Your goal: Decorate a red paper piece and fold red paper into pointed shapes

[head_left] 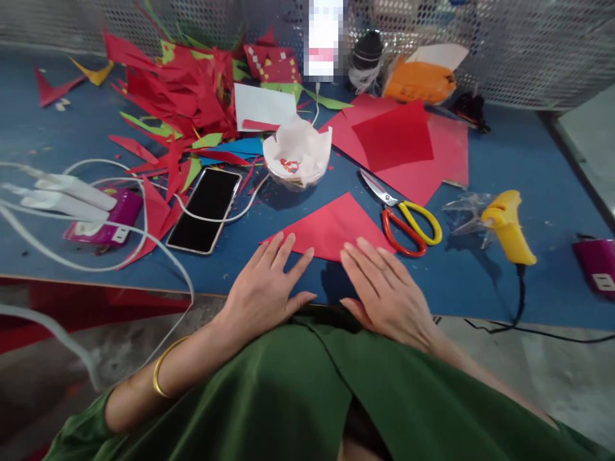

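A red sheet of paper (331, 224), folded into a triangle, lies flat on the blue table with its long edge toward me. My left hand (266, 282) rests its fingertips on the left part of that edge, fingers spread. On the right part, my right hand (384, 285) lies with its fingers stretched out over the paper. Neither hand grips anything. Just right of the paper lie scissors (398, 211) with one red and one yellow handle loop, blades pointing up and left. Behind the paper stands a clear bowl (298, 176) lined with white paper, holding small scraps.
Red and green paper scraps (187, 96) heap at the back left. A phone (206, 211) lies left, crossed by a white cable. Red sheets (398, 141) lie back right. A yellow glue gun (509, 227) stands right, its black cord hanging over the table's front edge. Purple power sockets (127, 208) sit left.
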Tool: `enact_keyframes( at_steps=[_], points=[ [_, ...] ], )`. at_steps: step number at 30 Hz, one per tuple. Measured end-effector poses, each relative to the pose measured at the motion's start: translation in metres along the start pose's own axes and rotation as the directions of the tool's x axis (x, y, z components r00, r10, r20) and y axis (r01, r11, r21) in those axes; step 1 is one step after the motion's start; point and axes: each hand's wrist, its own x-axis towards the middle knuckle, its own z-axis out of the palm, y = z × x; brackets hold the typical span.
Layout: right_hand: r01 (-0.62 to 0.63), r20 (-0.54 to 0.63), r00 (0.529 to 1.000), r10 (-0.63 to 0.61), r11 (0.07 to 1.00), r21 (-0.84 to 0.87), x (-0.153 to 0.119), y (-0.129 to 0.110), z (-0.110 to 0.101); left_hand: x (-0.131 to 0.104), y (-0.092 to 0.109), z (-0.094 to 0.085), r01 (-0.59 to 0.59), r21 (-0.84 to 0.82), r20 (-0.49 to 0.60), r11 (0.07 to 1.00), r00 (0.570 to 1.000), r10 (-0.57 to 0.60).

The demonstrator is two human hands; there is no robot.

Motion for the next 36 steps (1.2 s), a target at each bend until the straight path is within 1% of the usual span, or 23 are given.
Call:
enact_keyframes(
  at_steps=[2,5,7,12,15,18,22,27,29,30,33,34,36],
  points=[
    [0.044,0.055,0.997,-0.048,0.996,0.073,0.009,-0.004,0.012,0.0,0.001,0.0,0.006,-0.002,0.0,1.0,1.0,-0.006],
    [0.007,0.126,0.992,-0.023,0.992,0.126,0.011,-0.008,0.027,-0.001,0.001,0.0,0.019,-0.013,0.006,1.0,1.0,-0.019],
    [-0.011,0.137,0.99,-0.008,0.991,0.137,0.008,-0.009,0.031,-0.002,0.001,-0.001,0.036,-0.025,0.012,0.999,0.999,-0.036],
    [-0.002,0.134,0.991,-0.017,0.989,0.146,0.007,-0.007,0.027,-0.012,-0.007,-0.001,0.072,-0.079,-0.008,0.994,0.997,-0.073],
    [0.003,0.13,0.991,-0.021,0.99,0.138,0.01,-0.007,0.026,-0.02,-0.014,-0.002,0.134,-0.074,-0.049,0.988,0.989,-0.138],
    [0.021,0.105,0.994,-0.034,0.993,0.119,0.013,-0.007,0.025,-0.024,-0.018,-0.005,0.171,-0.053,-0.068,0.984,0.982,-0.175],
    [0.024,0.051,0.998,-0.028,0.996,0.084,0.018,-0.007,0.023,-0.029,-0.019,-0.006,0.185,-0.009,-0.089,0.983,0.979,-0.185],
    [0.017,0.036,0.999,-0.019,0.998,0.054,0.023,-0.004,0.024,-0.038,-0.025,-0.007,0.247,0.064,-0.107,0.967,0.965,-0.24],
    [0.014,0.039,0.999,-0.015,0.999,0.039,0.028,-0.004,0.025,-0.034,-0.025,-0.009,0.26,0.079,-0.135,0.962,0.959,-0.248],
    [0.008,0.052,0.999,-0.009,1.0,0.024,0.031,-0.006,0.025,-0.031,-0.024,-0.01,0.272,0.079,-0.175,0.959,0.951,-0.255],
    [-0.025,0.096,0.995,0.028,0.999,-0.034,0.043,-0.014,0.025,-0.01,-0.019,-0.01,0.296,0.025,-0.346,0.955,0.899,-0.27],
    [-0.037,0.097,0.994,0.042,0.998,-0.053,0.047,-0.017,0.025,-0.001,-0.018,-0.009,0.273,-0.011,-0.385,0.962,0.887,-0.256],
    [-0.056,0.067,0.996,0.062,0.995,-0.086,0.054,-0.02,0.024,0.018,-0.016,-0.007,0.166,-0.089,-0.402,0.982,0.896,-0.188]
  ],
)
